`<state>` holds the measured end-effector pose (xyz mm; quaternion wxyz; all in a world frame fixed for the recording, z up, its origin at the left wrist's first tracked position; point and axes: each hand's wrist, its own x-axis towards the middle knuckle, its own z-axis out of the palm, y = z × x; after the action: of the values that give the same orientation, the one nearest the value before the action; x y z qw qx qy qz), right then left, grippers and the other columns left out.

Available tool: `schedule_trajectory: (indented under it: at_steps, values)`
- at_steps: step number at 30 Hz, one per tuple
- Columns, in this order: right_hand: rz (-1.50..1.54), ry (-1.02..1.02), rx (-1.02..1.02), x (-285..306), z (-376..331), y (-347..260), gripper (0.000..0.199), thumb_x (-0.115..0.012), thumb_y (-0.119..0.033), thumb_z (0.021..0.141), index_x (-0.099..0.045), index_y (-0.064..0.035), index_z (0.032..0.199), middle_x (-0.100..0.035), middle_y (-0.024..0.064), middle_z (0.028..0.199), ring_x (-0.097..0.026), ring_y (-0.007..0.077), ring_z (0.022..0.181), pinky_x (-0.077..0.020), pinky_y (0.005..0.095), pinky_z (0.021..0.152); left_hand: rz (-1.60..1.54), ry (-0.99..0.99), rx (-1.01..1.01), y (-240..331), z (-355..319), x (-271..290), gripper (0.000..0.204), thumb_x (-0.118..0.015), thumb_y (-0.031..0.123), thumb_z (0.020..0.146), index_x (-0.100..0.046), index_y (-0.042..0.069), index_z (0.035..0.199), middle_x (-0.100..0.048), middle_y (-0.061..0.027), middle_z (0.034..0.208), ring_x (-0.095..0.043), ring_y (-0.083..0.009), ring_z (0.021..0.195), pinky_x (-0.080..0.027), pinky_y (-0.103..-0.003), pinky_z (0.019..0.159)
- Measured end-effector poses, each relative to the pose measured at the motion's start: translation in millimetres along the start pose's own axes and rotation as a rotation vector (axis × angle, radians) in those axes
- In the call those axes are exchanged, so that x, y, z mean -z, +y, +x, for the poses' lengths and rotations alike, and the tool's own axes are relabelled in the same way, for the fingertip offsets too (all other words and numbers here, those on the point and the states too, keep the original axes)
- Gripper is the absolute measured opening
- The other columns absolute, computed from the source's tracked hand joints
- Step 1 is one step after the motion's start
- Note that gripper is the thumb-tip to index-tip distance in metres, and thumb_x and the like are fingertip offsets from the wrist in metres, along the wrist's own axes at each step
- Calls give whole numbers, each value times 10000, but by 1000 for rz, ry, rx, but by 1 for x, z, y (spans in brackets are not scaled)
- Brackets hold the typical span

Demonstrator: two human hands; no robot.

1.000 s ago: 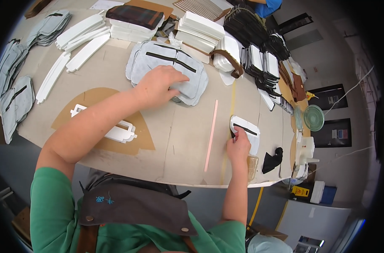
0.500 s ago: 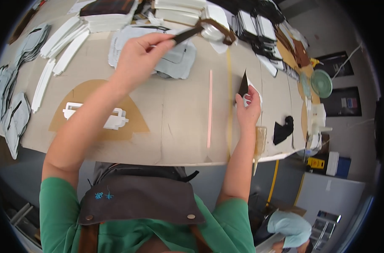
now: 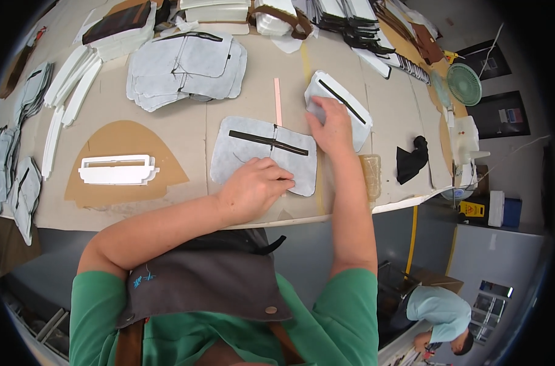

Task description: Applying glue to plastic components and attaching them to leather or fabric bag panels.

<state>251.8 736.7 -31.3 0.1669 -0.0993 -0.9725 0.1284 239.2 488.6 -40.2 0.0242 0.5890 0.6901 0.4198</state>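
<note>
One wide panel (image 3: 244,154) I'm touching with left hand (image 3: 256,189), grip unclear; smaller panel (image 3: 358,131) with right hand (image 3: 332,127), fingers apart.

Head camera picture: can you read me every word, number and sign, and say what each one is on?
Blue writing on the dark grey cloth: I'm not copying it out.
Yellow sign on the right: too small to read.
Pale notice on the dark panel: too small to read.
</note>
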Motion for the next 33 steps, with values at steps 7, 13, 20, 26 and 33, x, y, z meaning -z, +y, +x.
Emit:
schedule_trajectory:
  at_steps: [7, 13, 20, 26, 33]
  values:
    - [385, 84, -362, 32, -22, -16, 447, -709, -110, 819, -609, -56, 1251, -639, 147, 1226, -576, 306, 1165, -442, 406, 1022, 40, -36, -6, 8, 10, -19, 237, -680, 113, 815, -704, 60, 1044, -664, -32, 1141, -576, -226, 1042, -460, -361, 902]
    - [443, -103, -222, 43, -74, -48, 468, -736, -73, 787, -614, -63, 1239, -658, 137, 1189, -547, 314, 1205, -435, 415, 1006, -211, -164, 78, -4, -2, 9, 413, -706, 124, 814, -618, 49, 1210, -626, -84, 1251, -557, -283, 1195, -458, -394, 978]
    - [557, -120, -150, 26, -63, -73, 603, -729, -64, 787, -514, -63, 1351, -634, 110, 1257, -543, 308, 1214, -398, 406, 1041, 304, -114, 96, -33, 2, 35, 487, -705, 187, 827, -583, 71, 1284, -539, -92, 1384, -486, -281, 1283, -401, -429, 1038]
    - [485, -111, -48, 15, -75, -52, 637, -723, -71, 801, -472, -49, 1386, -617, 127, 1284, -542, 319, 1208, -384, 410, 1052, 385, -87, 144, -11, 3, 16, 456, -705, 295, 840, -616, 87, 1236, -546, -75, 1369, -473, -236, 1272, -379, -391, 1042]
    - [309, -107, 109, 19, -74, -61, 605, -731, -64, 783, -516, -49, 1349, -638, 126, 1251, -545, 332, 1201, -403, 423, 1021, 309, -136, 162, -16, 0, 24, 488, -720, 274, 818, -609, 101, 1260, -523, -44, 1401, -456, -235, 1304, -383, -419, 1052]
